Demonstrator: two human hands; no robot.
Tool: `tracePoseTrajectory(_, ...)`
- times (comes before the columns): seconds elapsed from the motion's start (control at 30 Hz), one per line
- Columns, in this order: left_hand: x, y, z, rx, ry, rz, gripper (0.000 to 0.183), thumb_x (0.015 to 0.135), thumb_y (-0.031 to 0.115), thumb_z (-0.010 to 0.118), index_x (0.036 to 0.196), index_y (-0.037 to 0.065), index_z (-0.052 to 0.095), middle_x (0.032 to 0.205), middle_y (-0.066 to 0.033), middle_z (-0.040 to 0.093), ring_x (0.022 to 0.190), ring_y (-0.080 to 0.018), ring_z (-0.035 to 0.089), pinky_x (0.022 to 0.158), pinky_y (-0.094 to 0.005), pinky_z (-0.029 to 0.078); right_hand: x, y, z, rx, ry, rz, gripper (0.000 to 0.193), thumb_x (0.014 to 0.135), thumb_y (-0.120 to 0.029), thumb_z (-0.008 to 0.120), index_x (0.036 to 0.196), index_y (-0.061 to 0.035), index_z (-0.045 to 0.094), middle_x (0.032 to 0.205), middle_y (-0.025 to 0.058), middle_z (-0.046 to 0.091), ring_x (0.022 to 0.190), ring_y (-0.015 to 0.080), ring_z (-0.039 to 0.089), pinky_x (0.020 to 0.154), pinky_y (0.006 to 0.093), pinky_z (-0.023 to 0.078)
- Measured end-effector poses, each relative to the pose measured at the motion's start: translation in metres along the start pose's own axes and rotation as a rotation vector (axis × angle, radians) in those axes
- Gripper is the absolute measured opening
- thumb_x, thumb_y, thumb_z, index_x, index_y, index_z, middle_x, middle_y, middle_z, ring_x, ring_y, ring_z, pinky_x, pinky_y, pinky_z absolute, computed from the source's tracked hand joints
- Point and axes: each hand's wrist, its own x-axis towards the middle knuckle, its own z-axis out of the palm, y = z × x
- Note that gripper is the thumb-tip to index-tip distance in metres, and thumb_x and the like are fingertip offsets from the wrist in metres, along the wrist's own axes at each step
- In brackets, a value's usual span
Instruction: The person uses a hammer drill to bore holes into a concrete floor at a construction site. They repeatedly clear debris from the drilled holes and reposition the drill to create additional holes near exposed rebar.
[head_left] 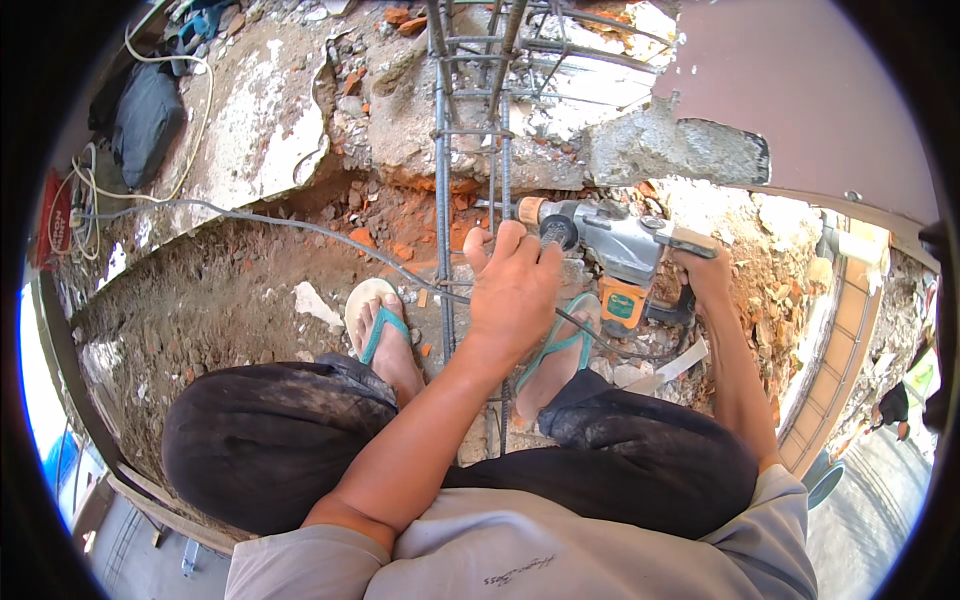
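A rotary hammer drill (620, 245) with a grey body and orange lower housing lies level in front of me, its bit pointing left toward the upright steel bars (444, 200). My right hand (705, 275) is wrapped round its rear handle. Beside the black side handle (558, 232) is my left hand (512, 290), its fingers bent loosely and apart. Whether the left fingertips touch the drill is hard to see. Under the left wrist runs a grey power cord (390, 262).
My sandalled feet (385, 330) stand among broken brick and rubble on either side of the bars. A concrete slab (680, 150) and a brownish panel (800, 90) rise at the far right. Tiled edging (835, 350) borders the right. A dark bag (148, 125) lies far left.
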Motion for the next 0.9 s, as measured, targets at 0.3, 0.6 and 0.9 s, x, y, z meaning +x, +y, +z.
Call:
tracePoseTrajectory(0.3,0.001,0.0,0.004,0.034,0.054,0.011,0.032,0.088,0.014,0.085,0.12,0.012,0.083,0.103,-0.0018,0.072,0.124,-0.028,0.062,0.112,-0.0605,0.036,0.012,-0.001,0.001,-0.003,-0.018,0.056,0.017,0.09,0.007,0.082,0.107,0.0028,0.082,0.078,0.0047,0.071,0.058,0.0122,0.062,0.051,0.0299,0.046)
tracePoseTrajectory(0.6,0.002,0.002,-0.01,-0.142,0.051,0.11,0.019,0.091,0.015,0.081,0.109,0.017,0.076,0.102,-0.0018,0.068,0.125,-0.0258,0.063,0.112,-0.0593,0.036,-0.006,-0.01,-0.021,0.026,0.0,0.048,0.021,0.094,0.009,0.08,0.114,0.0024,0.08,0.085,0.0051,0.074,0.06,0.0105,0.061,0.052,0.0281,0.046)
tracePoseTrajectory(0.9,0.001,-0.005,-0.002,-0.078,0.164,0.024,0.018,0.088,0.01,0.081,0.103,0.015,0.075,0.104,-0.0036,0.069,0.122,-0.031,0.063,0.11,-0.0611,0.037,0.004,-0.005,0.008,0.014,0.011,-0.003,0.017,0.092,0.006,0.082,0.109,0.002,0.082,0.08,0.0042,0.073,0.059,0.0112,0.061,0.051,0.0296,0.044)
